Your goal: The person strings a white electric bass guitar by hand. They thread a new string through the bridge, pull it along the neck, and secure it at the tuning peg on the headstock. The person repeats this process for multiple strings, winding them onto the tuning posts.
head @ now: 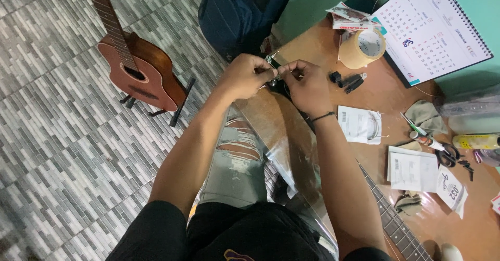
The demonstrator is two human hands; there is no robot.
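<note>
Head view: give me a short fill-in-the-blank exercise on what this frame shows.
1. Both hands, the left hand and right hand, meet at the guitar's ____.
2. The roll of tape lies next to the desk ____.
3. The acoustic guitar on the floor rests on a ____.
4. The right wrist wears a black ____.

Missing words: headstock; calendar; stand; band

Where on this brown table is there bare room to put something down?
Bare table lies between the tape roll and the two hands, and again between the black clips and the desk calendar. It is crowded on the right, among the paper packets, cloth, scissors and pens.
</note>
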